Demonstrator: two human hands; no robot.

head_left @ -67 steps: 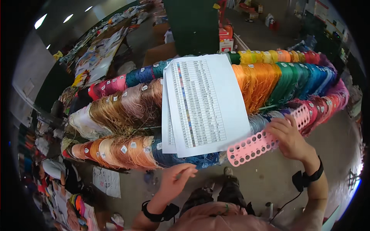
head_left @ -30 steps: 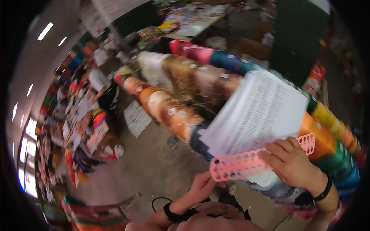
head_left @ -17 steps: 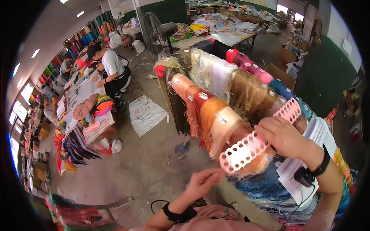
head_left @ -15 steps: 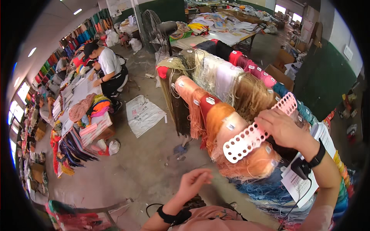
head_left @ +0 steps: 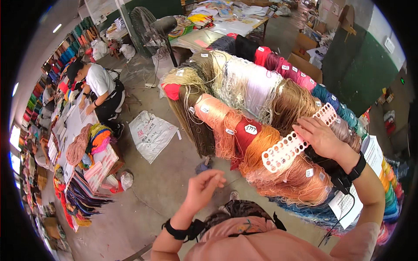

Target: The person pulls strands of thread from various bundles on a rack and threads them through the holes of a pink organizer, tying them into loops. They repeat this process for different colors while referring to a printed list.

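My right hand (head_left: pixel 321 138) reaches over a rack of thread and grips a long pale pink card (head_left: pixel 281 155) with round holes along both scalloped edges. Under the card lie hanks of orange thread (head_left: pixel 261 145) and salmon thread (head_left: pixel 291 182). A dark red hank (head_left: pixel 246 134) with a white label hangs beside the orange one, and a peach hank (head_left: pixel 211 106) farther left. My left hand (head_left: pixel 202 189) hovers in front of the rack, apart from the thread, its fingers curled together; whether anything small is between them is hidden.
White, brown and blue hanks cover the rest of the rack. Printed sheets (head_left: pixel 346 206) hang at its right side. A white plastic sack (head_left: pixel 152 135) lies on the floor. A person (head_left: pixel 98 85) works at a thread-strewn table on the left. A standing fan (head_left: pixel 150 28) is behind.
The view has shifted, with the far table and the person now farther left. My right hand still grips the pink card. My left hand appears higher and a little farther left.
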